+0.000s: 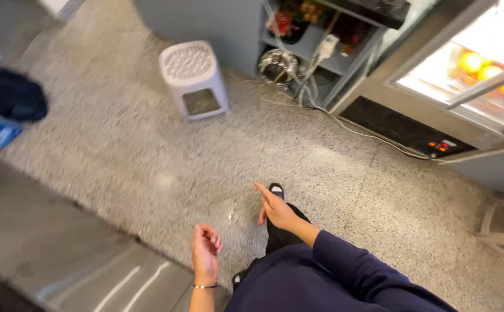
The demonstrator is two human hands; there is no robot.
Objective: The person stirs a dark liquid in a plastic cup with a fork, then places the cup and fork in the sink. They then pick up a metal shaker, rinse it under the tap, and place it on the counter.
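1. Left hand: we hold it low in the frame with the fingers curled loosely inward. It grips nothing. A thin bracelet sits on the wrist.
2. Right hand: we extend it forward with the index finger pointed out and the other fingers loosely spread. It holds nothing. The dark blue sleeve covers the arm up to the wrist.
3. Both hands hang above the speckled terrazzo floor and touch no object. A dark shoe shows just beyond the right hand.
4. Nearest surface: a grey metal counter lies just left of the left hand, apart from it.
5. A grey plastic stool with a perforated top stands on the floor, well ahead of both hands.
6. Behind the stool, a grey shelf unit holds a metal bowl, cables and a white plug adapter.
7. At upper right, a glass-fronted display cooler shows round orange fruit inside. A white cable runs along the floor at its base.
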